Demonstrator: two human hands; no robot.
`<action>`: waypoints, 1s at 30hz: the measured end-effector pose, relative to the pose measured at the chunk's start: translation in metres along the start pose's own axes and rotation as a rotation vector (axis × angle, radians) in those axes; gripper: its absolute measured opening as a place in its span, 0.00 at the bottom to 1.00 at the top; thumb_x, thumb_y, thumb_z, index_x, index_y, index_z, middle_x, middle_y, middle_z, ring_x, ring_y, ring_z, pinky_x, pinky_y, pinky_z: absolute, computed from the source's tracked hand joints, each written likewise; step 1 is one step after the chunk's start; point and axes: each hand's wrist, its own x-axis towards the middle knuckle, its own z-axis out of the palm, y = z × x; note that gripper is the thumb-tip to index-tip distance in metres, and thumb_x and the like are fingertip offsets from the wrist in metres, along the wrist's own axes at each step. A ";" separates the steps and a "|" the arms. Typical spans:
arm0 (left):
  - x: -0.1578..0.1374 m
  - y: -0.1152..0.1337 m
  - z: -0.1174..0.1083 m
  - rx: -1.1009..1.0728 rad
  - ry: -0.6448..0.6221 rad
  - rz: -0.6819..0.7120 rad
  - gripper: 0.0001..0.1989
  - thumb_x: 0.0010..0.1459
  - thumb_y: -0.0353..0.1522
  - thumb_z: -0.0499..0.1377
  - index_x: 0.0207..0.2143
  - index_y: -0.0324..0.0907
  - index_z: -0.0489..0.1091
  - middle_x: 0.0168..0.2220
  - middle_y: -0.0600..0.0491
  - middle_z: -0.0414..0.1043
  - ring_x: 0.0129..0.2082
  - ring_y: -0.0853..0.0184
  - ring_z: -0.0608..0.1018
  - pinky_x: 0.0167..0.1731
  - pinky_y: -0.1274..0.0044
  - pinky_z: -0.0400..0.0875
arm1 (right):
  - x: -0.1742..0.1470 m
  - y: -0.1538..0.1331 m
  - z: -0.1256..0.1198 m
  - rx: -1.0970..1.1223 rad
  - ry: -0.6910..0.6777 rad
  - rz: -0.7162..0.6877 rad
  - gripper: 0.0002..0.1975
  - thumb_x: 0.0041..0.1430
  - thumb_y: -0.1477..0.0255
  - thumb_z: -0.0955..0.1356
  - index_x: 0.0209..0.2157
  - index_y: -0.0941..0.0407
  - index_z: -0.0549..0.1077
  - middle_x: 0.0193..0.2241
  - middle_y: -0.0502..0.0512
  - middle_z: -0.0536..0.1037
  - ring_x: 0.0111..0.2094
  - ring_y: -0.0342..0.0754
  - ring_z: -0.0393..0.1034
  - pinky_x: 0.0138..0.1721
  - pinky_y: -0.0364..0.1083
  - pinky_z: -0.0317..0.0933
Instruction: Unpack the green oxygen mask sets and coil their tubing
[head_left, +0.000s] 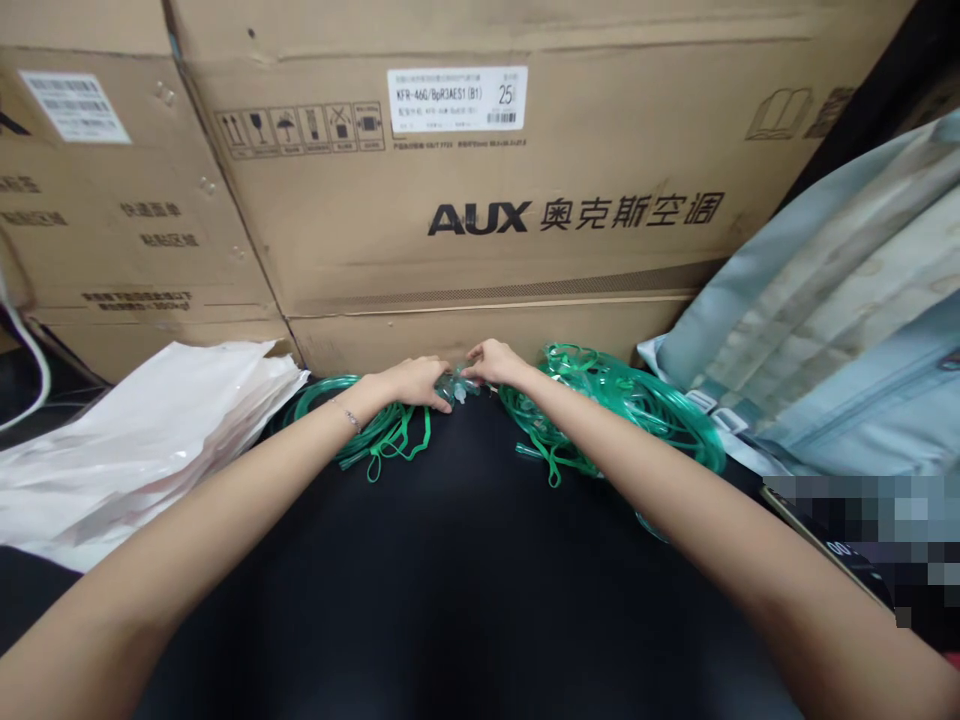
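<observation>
Black surface; plastic piece between left fingers, right fingers.

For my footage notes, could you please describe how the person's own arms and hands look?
The left hand and right hand are ungloved, and the forearms show no sleeves. A thin bracelet circles the left wrist; none shows on the right.

Black surface bears green tubing — white bags, too.
</observation>
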 end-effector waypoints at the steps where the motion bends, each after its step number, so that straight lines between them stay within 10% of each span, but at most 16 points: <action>1: 0.001 -0.001 0.001 -0.004 0.006 0.005 0.30 0.44 0.44 0.61 0.48 0.38 0.64 0.45 0.44 0.69 0.45 0.58 0.72 0.40 0.75 0.65 | 0.000 -0.001 0.001 0.059 -0.029 0.016 0.21 0.51 0.72 0.69 0.48 0.63 0.67 0.32 0.58 0.79 0.32 0.44 0.74 0.34 0.39 0.66; 14: -0.007 -0.014 0.022 -0.023 0.197 0.106 0.30 0.53 0.47 0.52 0.52 0.38 0.55 0.51 0.42 0.58 0.48 0.60 0.68 0.45 0.74 0.63 | 0.000 -0.002 0.005 0.414 -0.129 0.078 0.08 0.59 0.75 0.64 0.40 0.63 0.69 0.31 0.52 0.76 0.26 0.38 0.71 0.27 0.39 0.68; 30: 0.002 -0.007 -0.001 0.118 0.110 0.147 0.33 0.51 0.50 0.53 0.54 0.40 0.57 0.53 0.41 0.60 0.49 0.54 0.68 0.44 0.71 0.62 | -0.005 0.010 -0.012 -0.301 0.026 -0.001 0.12 0.57 0.68 0.66 0.40 0.60 0.70 0.44 0.58 0.72 0.47 0.49 0.66 0.48 0.54 0.59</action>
